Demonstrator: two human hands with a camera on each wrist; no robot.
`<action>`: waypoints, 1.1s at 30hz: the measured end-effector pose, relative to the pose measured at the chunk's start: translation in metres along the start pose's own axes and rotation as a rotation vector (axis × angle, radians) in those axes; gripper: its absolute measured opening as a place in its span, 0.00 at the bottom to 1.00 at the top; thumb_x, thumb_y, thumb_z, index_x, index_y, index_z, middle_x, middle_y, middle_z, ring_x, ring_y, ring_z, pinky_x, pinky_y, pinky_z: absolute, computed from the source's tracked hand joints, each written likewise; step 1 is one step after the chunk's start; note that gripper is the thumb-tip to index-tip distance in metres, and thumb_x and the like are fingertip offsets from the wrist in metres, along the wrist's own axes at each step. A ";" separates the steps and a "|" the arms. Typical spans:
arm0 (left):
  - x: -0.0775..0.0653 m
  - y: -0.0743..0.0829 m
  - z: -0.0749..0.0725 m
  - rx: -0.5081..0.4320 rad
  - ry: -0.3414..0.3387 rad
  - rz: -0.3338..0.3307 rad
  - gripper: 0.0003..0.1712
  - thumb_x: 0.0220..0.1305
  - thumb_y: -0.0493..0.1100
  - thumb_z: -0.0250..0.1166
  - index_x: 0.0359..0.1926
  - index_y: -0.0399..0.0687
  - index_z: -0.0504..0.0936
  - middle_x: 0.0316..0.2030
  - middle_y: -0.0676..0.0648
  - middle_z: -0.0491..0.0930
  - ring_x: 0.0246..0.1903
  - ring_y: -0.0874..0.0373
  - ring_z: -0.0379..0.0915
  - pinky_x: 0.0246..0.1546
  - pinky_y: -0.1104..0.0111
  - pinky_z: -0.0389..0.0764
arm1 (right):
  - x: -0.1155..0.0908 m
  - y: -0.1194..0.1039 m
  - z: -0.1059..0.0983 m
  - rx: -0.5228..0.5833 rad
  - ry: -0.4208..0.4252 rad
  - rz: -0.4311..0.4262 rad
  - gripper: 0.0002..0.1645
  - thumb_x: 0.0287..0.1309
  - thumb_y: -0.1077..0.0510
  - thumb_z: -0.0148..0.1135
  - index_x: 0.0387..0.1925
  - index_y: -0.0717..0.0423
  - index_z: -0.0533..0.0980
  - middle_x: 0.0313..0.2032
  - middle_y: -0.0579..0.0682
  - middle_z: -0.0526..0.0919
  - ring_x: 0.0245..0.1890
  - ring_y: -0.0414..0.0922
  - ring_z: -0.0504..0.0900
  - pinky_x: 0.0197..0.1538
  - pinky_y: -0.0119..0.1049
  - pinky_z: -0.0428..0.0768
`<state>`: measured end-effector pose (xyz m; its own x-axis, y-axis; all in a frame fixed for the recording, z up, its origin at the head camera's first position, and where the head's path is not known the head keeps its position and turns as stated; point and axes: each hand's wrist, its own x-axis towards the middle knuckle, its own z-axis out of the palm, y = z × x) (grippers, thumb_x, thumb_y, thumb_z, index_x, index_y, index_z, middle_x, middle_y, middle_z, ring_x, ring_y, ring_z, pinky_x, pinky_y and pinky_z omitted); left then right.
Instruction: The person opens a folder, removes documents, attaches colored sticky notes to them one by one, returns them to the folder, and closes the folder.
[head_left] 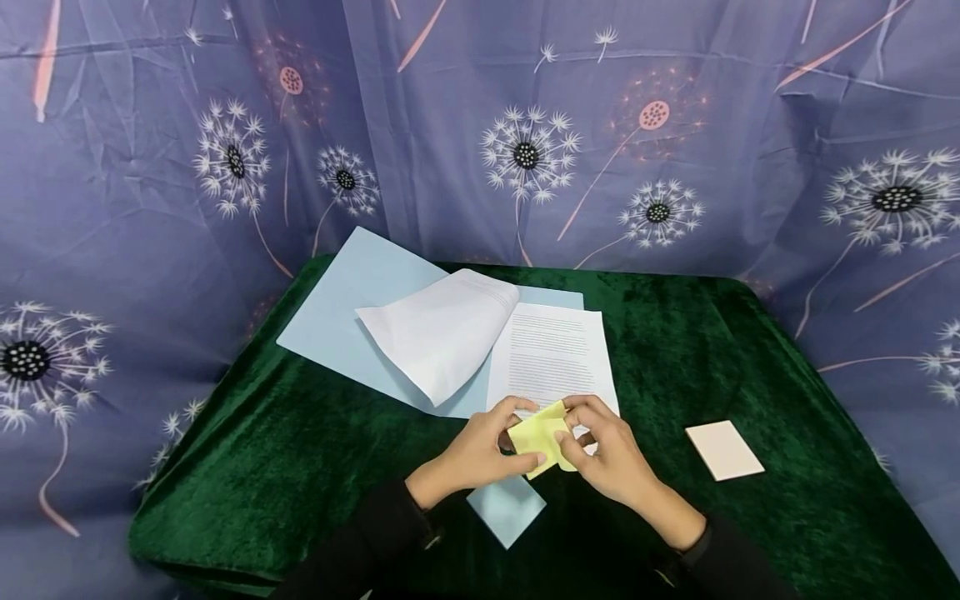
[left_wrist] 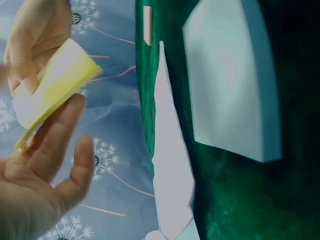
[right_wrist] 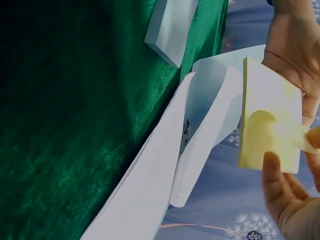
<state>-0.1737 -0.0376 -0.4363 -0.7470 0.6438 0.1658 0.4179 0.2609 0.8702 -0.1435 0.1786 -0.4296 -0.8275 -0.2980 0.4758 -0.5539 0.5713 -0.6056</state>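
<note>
A yellow sticky note pad [head_left: 534, 437] is held between both hands above the near edge of the printed pages [head_left: 553, 354]. My left hand [head_left: 476, 448] grips the pad by its left side, thumb on the front. From the right, my right hand [head_left: 613, 458] pinches the top note, which bends away from the pad [right_wrist: 257, 95] in the right wrist view. Below the hands lies a light blue sticky note pad [head_left: 507, 512], partly covered by the left hand and the yellow pad in the head view.
An open light blue folder [head_left: 337, 312] lies at the back under the pages, with some white sheets [head_left: 450, 329] curled over to the left. A pale pink sticky note pad [head_left: 724, 451] sits to the right on the green velvet cloth [head_left: 300, 467]. A patterned curtain [head_left: 450, 125] hangs behind.
</note>
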 end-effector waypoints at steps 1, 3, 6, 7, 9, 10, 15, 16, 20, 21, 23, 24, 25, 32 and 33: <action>0.001 0.000 0.001 -0.003 0.022 -0.008 0.28 0.64 0.40 0.68 0.62 0.38 0.71 0.40 0.39 0.88 0.29 0.62 0.84 0.29 0.75 0.81 | -0.001 0.001 0.001 -0.002 -0.004 -0.031 0.12 0.55 0.74 0.66 0.30 0.55 0.75 0.47 0.61 0.82 0.38 0.51 0.85 0.31 0.29 0.83; 0.003 0.000 0.003 -0.002 0.059 -0.033 0.17 0.66 0.38 0.65 0.54 0.38 0.78 0.36 0.38 0.88 0.24 0.63 0.81 0.24 0.76 0.77 | -0.002 0.003 0.001 -0.001 -0.015 -0.071 0.13 0.55 0.74 0.66 0.31 0.55 0.75 0.47 0.61 0.82 0.38 0.50 0.85 0.31 0.28 0.83; 0.005 0.002 0.005 0.002 0.101 -0.082 0.10 0.66 0.35 0.63 0.47 0.37 0.81 0.34 0.39 0.89 0.23 0.64 0.79 0.22 0.76 0.75 | -0.004 0.006 0.003 0.000 0.001 -0.094 0.14 0.53 0.74 0.67 0.31 0.54 0.76 0.48 0.61 0.82 0.39 0.49 0.85 0.31 0.27 0.82; 0.005 0.002 0.006 0.011 0.116 -0.096 0.09 0.65 0.34 0.63 0.45 0.37 0.81 0.34 0.39 0.89 0.24 0.64 0.79 0.22 0.75 0.75 | -0.005 0.007 0.003 -0.008 0.018 -0.104 0.14 0.52 0.74 0.67 0.31 0.54 0.76 0.48 0.60 0.82 0.37 0.48 0.84 0.30 0.27 0.81; 0.005 0.002 0.007 0.043 0.149 -0.115 0.08 0.63 0.33 0.62 0.42 0.38 0.82 0.33 0.42 0.89 0.26 0.65 0.78 0.25 0.75 0.76 | -0.006 0.009 0.004 -0.032 0.061 -0.126 0.14 0.50 0.74 0.69 0.30 0.54 0.77 0.44 0.58 0.81 0.33 0.45 0.81 0.29 0.25 0.78; 0.005 0.002 0.008 0.063 0.165 -0.117 0.07 0.61 0.33 0.62 0.41 0.39 0.82 0.32 0.43 0.88 0.27 0.65 0.78 0.27 0.75 0.77 | -0.006 0.010 0.004 -0.047 0.084 -0.138 0.14 0.50 0.73 0.70 0.29 0.54 0.77 0.42 0.55 0.81 0.30 0.42 0.79 0.28 0.24 0.76; 0.004 0.003 0.006 0.143 0.224 -0.113 0.06 0.53 0.32 0.64 0.33 0.44 0.81 0.27 0.49 0.84 0.26 0.67 0.72 0.28 0.75 0.74 | -0.007 0.012 0.003 -0.131 0.151 -0.148 0.13 0.50 0.71 0.73 0.29 0.54 0.78 0.28 0.43 0.77 0.26 0.32 0.71 0.27 0.27 0.73; 0.004 0.003 0.006 0.157 0.233 -0.113 0.07 0.51 0.31 0.65 0.32 0.45 0.81 0.25 0.50 0.83 0.26 0.67 0.71 0.27 0.75 0.73 | -0.008 0.012 0.002 -0.143 0.156 -0.139 0.13 0.49 0.72 0.73 0.30 0.54 0.79 0.27 0.42 0.77 0.27 0.31 0.71 0.27 0.28 0.74; 0.003 0.003 0.006 0.195 0.262 -0.138 0.07 0.50 0.30 0.67 0.31 0.45 0.81 0.23 0.51 0.81 0.25 0.67 0.68 0.27 0.75 0.70 | -0.007 0.011 -0.001 -0.164 0.174 -0.083 0.14 0.45 0.74 0.74 0.29 0.56 0.80 0.25 0.42 0.78 0.27 0.31 0.70 0.25 0.26 0.71; 0.003 0.003 0.006 0.196 0.266 -0.146 0.07 0.51 0.30 0.67 0.31 0.45 0.81 0.24 0.50 0.81 0.25 0.67 0.68 0.27 0.75 0.71 | -0.007 0.011 -0.002 -0.162 0.180 -0.068 0.13 0.45 0.73 0.74 0.29 0.56 0.81 0.25 0.42 0.79 0.27 0.31 0.70 0.25 0.26 0.69; 0.003 0.003 0.007 0.191 0.266 -0.160 0.07 0.52 0.30 0.68 0.31 0.44 0.82 0.25 0.48 0.83 0.25 0.66 0.70 0.28 0.75 0.73 | -0.007 0.013 -0.002 -0.158 0.193 -0.039 0.12 0.46 0.73 0.74 0.28 0.57 0.81 0.25 0.43 0.79 0.26 0.30 0.69 0.25 0.26 0.67; 0.002 0.003 0.007 0.190 0.266 -0.164 0.07 0.52 0.30 0.68 0.31 0.43 0.82 0.25 0.48 0.83 0.26 0.66 0.71 0.28 0.75 0.73 | -0.008 0.014 -0.003 -0.157 0.199 -0.025 0.11 0.46 0.73 0.74 0.28 0.57 0.81 0.25 0.44 0.79 0.26 0.30 0.69 0.25 0.26 0.67; 0.002 0.003 0.007 0.187 0.266 -0.166 0.06 0.52 0.30 0.68 0.31 0.43 0.82 0.26 0.48 0.83 0.26 0.66 0.72 0.28 0.75 0.74 | -0.008 0.015 -0.003 -0.154 0.203 -0.011 0.11 0.46 0.73 0.74 0.28 0.58 0.81 0.25 0.45 0.79 0.26 0.29 0.68 0.25 0.27 0.67; 0.001 0.002 0.009 0.189 0.283 -0.167 0.06 0.53 0.30 0.69 0.32 0.42 0.83 0.27 0.48 0.85 0.27 0.66 0.75 0.29 0.75 0.76 | -0.009 0.018 -0.003 -0.118 0.208 0.078 0.09 0.48 0.72 0.73 0.27 0.59 0.81 0.26 0.49 0.83 0.27 0.28 0.70 0.26 0.28 0.69; 0.001 0.002 0.010 0.187 0.286 -0.166 0.05 0.53 0.30 0.69 0.32 0.42 0.84 0.27 0.47 0.85 0.27 0.65 0.75 0.29 0.75 0.76 | -0.009 0.018 -0.003 -0.109 0.205 0.093 0.09 0.49 0.72 0.73 0.27 0.59 0.81 0.27 0.49 0.84 0.27 0.28 0.70 0.27 0.28 0.69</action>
<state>-0.1686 -0.0299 -0.4390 -0.9158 0.3614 0.1754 0.3463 0.4891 0.8006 -0.1458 0.1937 -0.4424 -0.8324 -0.0852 0.5476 -0.4540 0.6716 -0.5855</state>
